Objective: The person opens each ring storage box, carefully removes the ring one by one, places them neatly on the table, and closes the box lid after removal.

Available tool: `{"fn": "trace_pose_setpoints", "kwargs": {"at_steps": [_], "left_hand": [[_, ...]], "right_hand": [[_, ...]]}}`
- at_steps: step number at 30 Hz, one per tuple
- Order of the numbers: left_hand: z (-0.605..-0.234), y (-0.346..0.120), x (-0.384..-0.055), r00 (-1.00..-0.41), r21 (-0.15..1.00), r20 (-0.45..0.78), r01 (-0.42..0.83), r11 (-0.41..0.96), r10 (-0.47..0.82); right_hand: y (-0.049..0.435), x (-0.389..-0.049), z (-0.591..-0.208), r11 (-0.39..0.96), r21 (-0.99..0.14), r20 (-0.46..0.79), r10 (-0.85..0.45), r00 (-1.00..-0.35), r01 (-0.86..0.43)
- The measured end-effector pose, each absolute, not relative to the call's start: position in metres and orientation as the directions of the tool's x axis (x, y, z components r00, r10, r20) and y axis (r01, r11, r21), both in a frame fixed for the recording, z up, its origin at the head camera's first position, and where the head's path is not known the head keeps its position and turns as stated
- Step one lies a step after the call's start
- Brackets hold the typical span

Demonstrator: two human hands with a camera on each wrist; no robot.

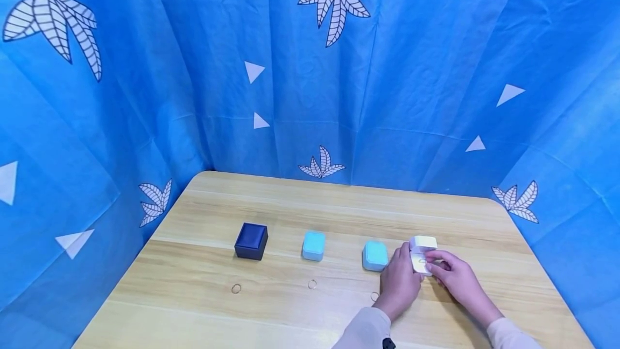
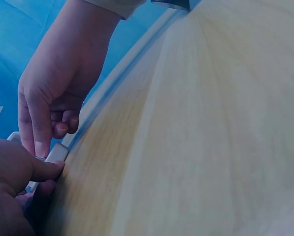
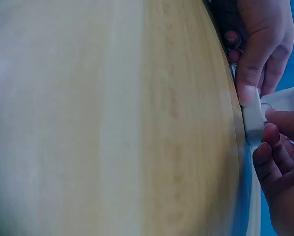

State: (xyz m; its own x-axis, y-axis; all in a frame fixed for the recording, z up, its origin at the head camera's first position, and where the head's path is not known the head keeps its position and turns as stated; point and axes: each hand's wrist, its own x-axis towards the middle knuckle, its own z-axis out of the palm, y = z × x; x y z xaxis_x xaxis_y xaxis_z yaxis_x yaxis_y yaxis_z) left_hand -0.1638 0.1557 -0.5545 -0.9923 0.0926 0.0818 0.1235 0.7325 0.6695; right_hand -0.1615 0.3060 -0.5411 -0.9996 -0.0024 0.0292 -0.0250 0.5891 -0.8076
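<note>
At the right of the table a white ring box (image 1: 423,243) stands with its lid raised. My left hand (image 1: 400,283) grips it from the left side; in the right wrist view the left thumb (image 3: 247,96) presses on the box's front wall. From the right, my right hand (image 1: 457,279) pinches a thin ring (image 1: 423,261) between thumb and finger, right at the box's white insert. The other right-hand fingers (image 3: 272,162) are curled below the box in that view. Fingers partly cover the ring and the insert.
Left of my hands stand two closed turquoise boxes, one near (image 1: 375,256) and one farther (image 1: 314,245), then a dark blue box (image 1: 251,241). Three rings lie before them: left (image 1: 236,288), middle (image 1: 312,284) and right (image 1: 374,296), beside my left wrist. A blue curtain (image 1: 411,96) surrounds the table.
</note>
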Motion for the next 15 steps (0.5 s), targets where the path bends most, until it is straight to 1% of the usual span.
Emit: {"fn": "trace_pose_setpoints", "kwargs": {"at_steps": [7, 15], "left_hand": [[-0.5529, 0.155, -0.1631, -0.991, 0.675, 0.083, 0.13, 0.726, 0.101], [-0.5535, 0.1557, -0.164, -0.99, 0.665, 0.094, 0.139, 0.734, 0.103]], "right_hand": [[0.3034, -0.1646, -0.5449, 0.628, -0.774, 0.098, -0.001, -0.995, -0.077], [0.3032, -0.1652, -0.5434, 0.601, -0.799, 0.067, 0.03, -0.997, -0.035]]}}
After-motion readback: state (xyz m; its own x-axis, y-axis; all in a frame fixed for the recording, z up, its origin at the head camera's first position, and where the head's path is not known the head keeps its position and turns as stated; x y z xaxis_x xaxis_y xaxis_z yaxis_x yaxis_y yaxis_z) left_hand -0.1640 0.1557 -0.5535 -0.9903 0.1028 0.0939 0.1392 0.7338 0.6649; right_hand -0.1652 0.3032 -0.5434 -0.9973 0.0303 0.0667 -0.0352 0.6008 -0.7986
